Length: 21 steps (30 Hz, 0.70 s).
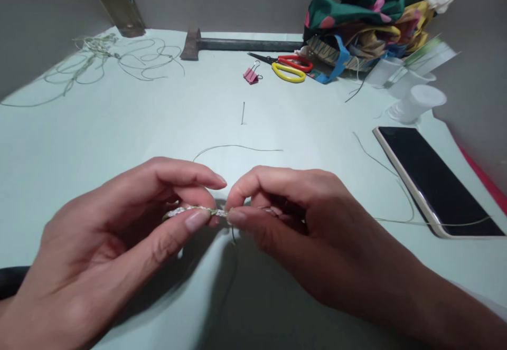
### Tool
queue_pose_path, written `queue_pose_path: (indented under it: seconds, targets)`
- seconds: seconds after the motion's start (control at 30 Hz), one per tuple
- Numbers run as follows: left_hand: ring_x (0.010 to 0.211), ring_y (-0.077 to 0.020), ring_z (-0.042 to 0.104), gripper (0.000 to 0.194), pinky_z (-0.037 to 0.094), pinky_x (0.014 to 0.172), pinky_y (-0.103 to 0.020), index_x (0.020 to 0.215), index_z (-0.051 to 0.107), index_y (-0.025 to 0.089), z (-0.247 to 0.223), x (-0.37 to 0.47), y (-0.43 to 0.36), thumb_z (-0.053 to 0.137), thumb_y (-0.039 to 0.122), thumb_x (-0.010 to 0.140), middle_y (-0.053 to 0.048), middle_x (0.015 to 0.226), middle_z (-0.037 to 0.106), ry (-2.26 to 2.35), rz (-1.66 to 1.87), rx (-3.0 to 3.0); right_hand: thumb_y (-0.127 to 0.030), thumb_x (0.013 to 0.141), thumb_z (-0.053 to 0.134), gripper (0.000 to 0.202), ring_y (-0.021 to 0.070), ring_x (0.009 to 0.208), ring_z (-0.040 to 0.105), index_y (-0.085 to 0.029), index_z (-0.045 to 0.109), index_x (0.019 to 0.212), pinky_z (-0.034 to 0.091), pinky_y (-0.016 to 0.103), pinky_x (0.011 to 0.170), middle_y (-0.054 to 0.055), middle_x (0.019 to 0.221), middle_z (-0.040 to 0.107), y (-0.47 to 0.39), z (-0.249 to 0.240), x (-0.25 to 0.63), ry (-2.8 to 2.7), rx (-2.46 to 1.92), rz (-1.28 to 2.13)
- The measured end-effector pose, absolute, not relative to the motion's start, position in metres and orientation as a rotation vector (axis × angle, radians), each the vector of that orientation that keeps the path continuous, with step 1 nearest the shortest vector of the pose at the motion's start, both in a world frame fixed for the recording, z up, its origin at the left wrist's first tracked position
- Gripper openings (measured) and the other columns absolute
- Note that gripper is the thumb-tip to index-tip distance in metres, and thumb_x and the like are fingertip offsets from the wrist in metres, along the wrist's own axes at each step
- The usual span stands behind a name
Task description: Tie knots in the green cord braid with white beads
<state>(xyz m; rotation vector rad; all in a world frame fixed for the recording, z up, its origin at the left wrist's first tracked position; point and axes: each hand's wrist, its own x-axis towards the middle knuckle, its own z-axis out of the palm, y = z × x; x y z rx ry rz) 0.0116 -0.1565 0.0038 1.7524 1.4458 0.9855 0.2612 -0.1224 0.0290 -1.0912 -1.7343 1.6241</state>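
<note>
Between my two hands runs a thin braided cord (219, 213), white with green strands. My left hand (130, 234) pinches it between thumb and fingers, and its left end pokes out beyond the thumb. Close beside, my right hand (293, 223) grips the same cord with thumb and forefinger; the part inside that palm is mostly hidden. A loose green thread (233, 234) hangs down from the cord near the right thumb. Another thin thread (237, 146) curves over the table just past my fingers.
A needle-like pin (243, 113), pink binder clip (252, 74), scissors (291, 67) and hammer (245, 44) lie farther back. Tangled green cord (95, 54) spreads at the left. On the right are a phone (439, 181), white spools (420, 102) and a fabric heap (368, 17).
</note>
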Motion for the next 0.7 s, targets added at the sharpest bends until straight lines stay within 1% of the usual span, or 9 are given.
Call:
queue_pose_path:
  seconds: [0.1,0.13,0.2,0.3,0.4,0.5,0.57,0.63,0.7]
  targets:
    - [0.063,-0.0141,0.072,0.016,0.057,0.052,-0.015,0.119,0.087,0.053,0.004,0.012,-0.157,0.086,0.058,0.104,0.006,0.088,0.086,1.466,0.983,1.767,-0.018,0.108,0.074,0.017,0.0055,0.060,0.048,-0.022,0.078,0.092,0.034,0.017,0.051,-0.009,0.069,0.062,-0.124,0.025,0.262,-1.761,-1.067,1.534]
    - [0.065,-0.0148,0.074,0.016,0.058,0.054,-0.016,0.119,0.086,0.054,0.004,0.012,-0.157,0.086,0.059,0.104,0.006,0.090,0.086,1.473,0.981,1.771,-0.017,0.108,0.074,0.017,0.0053,0.059,0.048,-0.022,0.079,0.092,0.034,0.017,0.051,-0.010,0.069,0.062,-0.124,0.024,0.262,-1.771,-1.056,1.500]
    - [0.071,-0.0158,0.077,0.016,0.062,0.061,-0.018,0.119,0.086,0.053,0.002,0.012,-0.159,0.085,0.059,0.105,0.007,0.092,0.085,1.497,0.981,1.786,-0.013,0.106,0.075,0.018,0.0048,0.059,0.048,-0.022,0.079,0.091,0.033,0.018,0.050,-0.010,0.069,0.063,-0.124,0.023,0.262,-1.791,-1.030,1.447]
    - [0.078,-0.0154,0.078,0.016,0.065,0.071,-0.019,0.120,0.085,0.052,0.000,0.012,-0.163,0.084,0.058,0.106,0.009,0.095,0.083,1.548,0.995,1.820,-0.012,0.103,0.078,0.018,0.0047,0.060,0.052,-0.021,0.081,0.088,0.034,0.018,0.050,-0.009,0.071,0.069,-0.125,0.022,0.262,-1.821,-1.012,1.376]
    - [0.087,-0.0142,0.076,0.012,0.061,0.075,-0.020,0.119,0.085,0.052,-0.001,0.015,-0.165,0.082,0.055,0.107,0.010,0.102,0.081,1.604,1.018,1.834,-0.013,0.105,0.077,0.019,0.0049,0.063,0.058,-0.020,0.082,0.088,0.039,0.016,0.053,-0.007,0.075,0.074,-0.124,0.023,0.262,-1.857,-0.985,1.322]
    - [0.084,-0.0129,0.072,0.006,0.054,0.071,-0.023,0.110,0.086,0.051,0.000,0.017,-0.161,0.081,0.054,0.109,0.012,0.097,0.080,1.596,1.038,1.896,-0.016,0.105,0.076,0.018,0.0043,0.062,0.059,-0.019,0.082,0.088,0.040,0.015,0.052,-0.007,0.074,0.075,-0.123,0.022,0.260,-1.913,-0.941,1.236]
    - [0.082,-0.0128,0.073,0.006,0.052,0.070,-0.025,0.108,0.086,0.051,0.001,0.017,-0.155,0.080,0.054,0.108,0.013,0.094,0.082,1.565,1.065,1.937,-0.014,0.103,0.075,0.019,0.0033,0.060,0.058,-0.017,0.080,0.085,0.040,0.015,0.051,-0.007,0.074,0.075,-0.125,0.019,0.259,-1.950,-0.899,1.069]
    - [0.087,-0.0127,0.075,0.005,0.053,0.074,-0.022,0.107,0.086,0.050,0.001,0.015,-0.148,0.083,0.053,0.104,0.014,0.099,0.085,1.570,1.096,1.903,-0.010,0.102,0.069,0.022,0.0030,0.061,0.058,-0.018,0.078,0.083,0.042,0.015,0.054,-0.007,0.075,0.076,-0.129,0.014,0.258,-2.006,-0.883,0.828]
    - [0.091,-0.0142,0.077,0.008,0.056,0.078,-0.019,0.104,0.087,0.045,0.000,0.012,-0.141,0.089,0.050,0.098,0.012,0.104,0.086,1.580,1.129,1.756,-0.010,0.104,0.066,0.023,0.0041,0.062,0.058,-0.021,0.079,0.089,0.043,0.018,0.058,-0.008,0.074,0.072,-0.134,0.009,0.257,-2.075,-0.928,0.561]
